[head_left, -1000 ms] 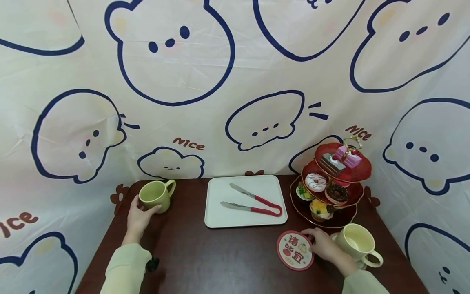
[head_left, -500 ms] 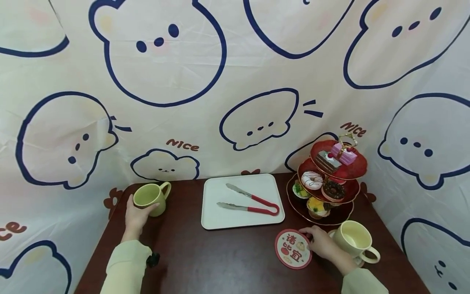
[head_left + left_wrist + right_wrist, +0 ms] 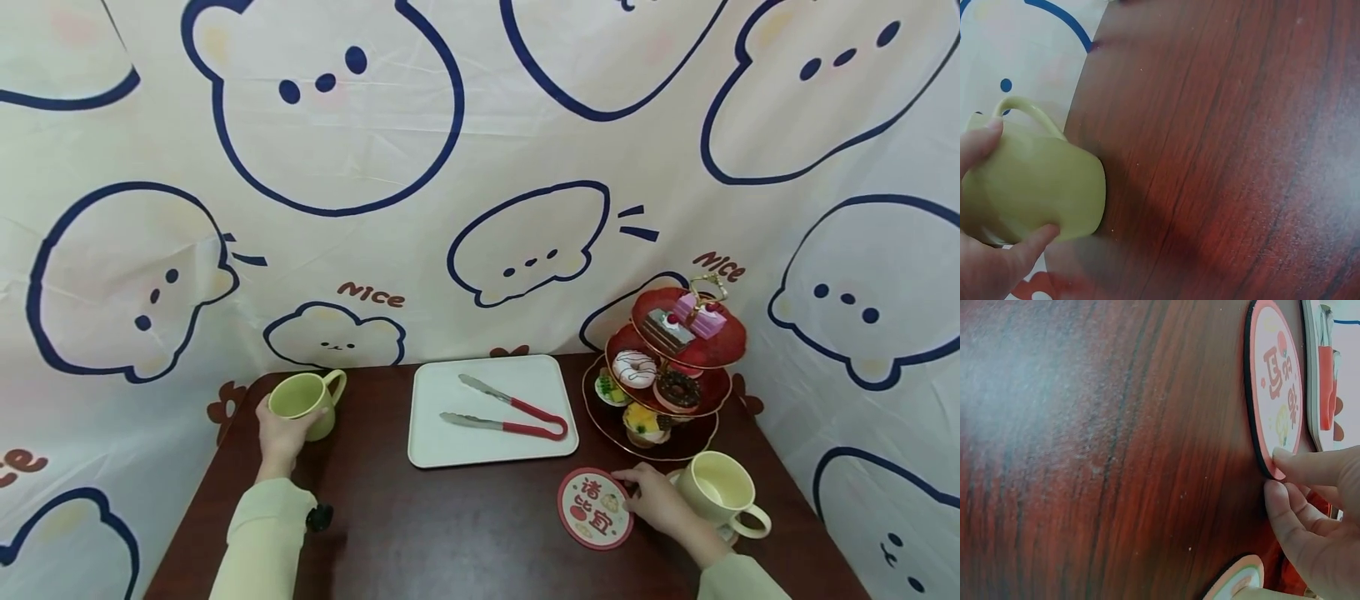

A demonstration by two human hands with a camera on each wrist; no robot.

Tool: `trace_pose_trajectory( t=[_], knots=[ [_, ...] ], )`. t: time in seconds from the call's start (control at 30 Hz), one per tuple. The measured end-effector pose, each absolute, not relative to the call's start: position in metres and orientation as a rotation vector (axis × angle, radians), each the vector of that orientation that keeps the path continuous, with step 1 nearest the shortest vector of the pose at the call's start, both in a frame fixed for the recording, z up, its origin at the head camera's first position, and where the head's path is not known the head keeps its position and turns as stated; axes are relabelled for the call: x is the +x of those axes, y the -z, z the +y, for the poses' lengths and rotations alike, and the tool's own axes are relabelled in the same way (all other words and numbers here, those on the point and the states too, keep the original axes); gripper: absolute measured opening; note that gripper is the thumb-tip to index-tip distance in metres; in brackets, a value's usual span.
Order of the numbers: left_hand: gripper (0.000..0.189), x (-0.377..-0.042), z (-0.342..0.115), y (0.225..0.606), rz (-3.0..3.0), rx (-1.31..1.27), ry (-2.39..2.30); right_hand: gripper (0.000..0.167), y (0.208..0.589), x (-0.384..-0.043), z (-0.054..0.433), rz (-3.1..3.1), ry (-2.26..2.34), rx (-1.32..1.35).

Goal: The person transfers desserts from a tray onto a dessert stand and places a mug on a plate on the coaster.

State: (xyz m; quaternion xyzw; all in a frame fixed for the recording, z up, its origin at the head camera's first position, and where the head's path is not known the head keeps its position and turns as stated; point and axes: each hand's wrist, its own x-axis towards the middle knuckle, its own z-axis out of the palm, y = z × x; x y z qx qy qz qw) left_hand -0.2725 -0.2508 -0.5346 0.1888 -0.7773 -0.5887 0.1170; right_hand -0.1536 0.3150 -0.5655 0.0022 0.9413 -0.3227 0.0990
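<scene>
At the table's back left, my left hand (image 3: 283, 429) grips a green mug (image 3: 303, 396) round its body, the thumb on the near side. The mug's handle (image 3: 1032, 115) points away from that hand. Over on the right, my right hand (image 3: 660, 497) pinches the edge of a round, red-rimmed coaster (image 3: 595, 508) printed with red characters. In the right wrist view the thumb (image 3: 1300, 464) lies on the coaster's upper face and the other fingers are at its rim. Whether the coaster is flat on the table or slightly raised, I cannot tell.
A white tray (image 3: 423, 450) bearing red-handled tongs (image 3: 525, 427) lies at the back centre. Right of it stands a three-tier stand (image 3: 731, 354) with cakes and donuts. A pale yellow mug (image 3: 720, 487) sits on another coaster (image 3: 1244, 575) beside my right forearm.
The head view has shifted slightly, so the scene appears a little further left. Both hands keep hold of the same mug and coaster, with no clear movement on the table.
</scene>
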Motion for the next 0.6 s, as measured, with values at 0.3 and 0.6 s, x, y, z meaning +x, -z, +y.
trace_pose_trajectory(
  t=[0.3,0.6],
  knots=[
    [0.106,-0.269,-0.248,0.538,-2.271,0.631,1.66,0.036,0.571,-0.145,0.319,2.835,0.987,-0.067],
    [0.106,-0.266,-0.247,0.539,-2.253,0.69,1.615,0.043,0.572,-0.146,0.326,2.759,1.025,-0.09]
  ],
)
